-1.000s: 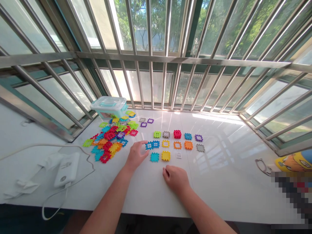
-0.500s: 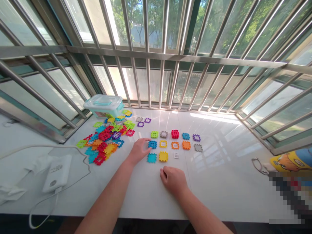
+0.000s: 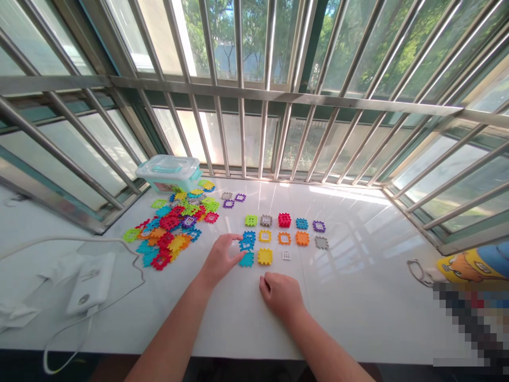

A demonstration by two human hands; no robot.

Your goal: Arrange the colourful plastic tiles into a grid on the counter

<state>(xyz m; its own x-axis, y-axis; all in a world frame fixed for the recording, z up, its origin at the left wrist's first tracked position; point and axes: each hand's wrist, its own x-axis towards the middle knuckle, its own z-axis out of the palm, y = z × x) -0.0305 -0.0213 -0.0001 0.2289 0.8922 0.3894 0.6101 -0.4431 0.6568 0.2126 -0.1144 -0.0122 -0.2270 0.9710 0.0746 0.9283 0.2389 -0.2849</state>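
My left hand (image 3: 220,260) holds a blue square toothed tile (image 3: 246,244) by its edge, between thumb and fingers. Partly behind it shows another blue tile (image 3: 250,234). Just below the thumb lies a light blue tile (image 3: 246,260), with a yellow tile (image 3: 265,257) to its right. Curled into a fist, my right hand (image 3: 281,292) rests on the table below the yellow tile and a small white window piece (image 3: 286,255); nothing shows in it.
Rows of tiles hold a green one (image 3: 251,220), a red stack (image 3: 284,220), an orange one (image 3: 303,239) and a grey one (image 3: 322,243). At left are a heap of mixed tiles (image 3: 170,228), a lidded box (image 3: 169,172) and a white power bank (image 3: 91,284) with cable. Metal bars (image 3: 262,95) stand behind.
My left hand has shifted slightly toward me with a blue tile, uncovering another blue tile behind it. My right hand stays almost in place.
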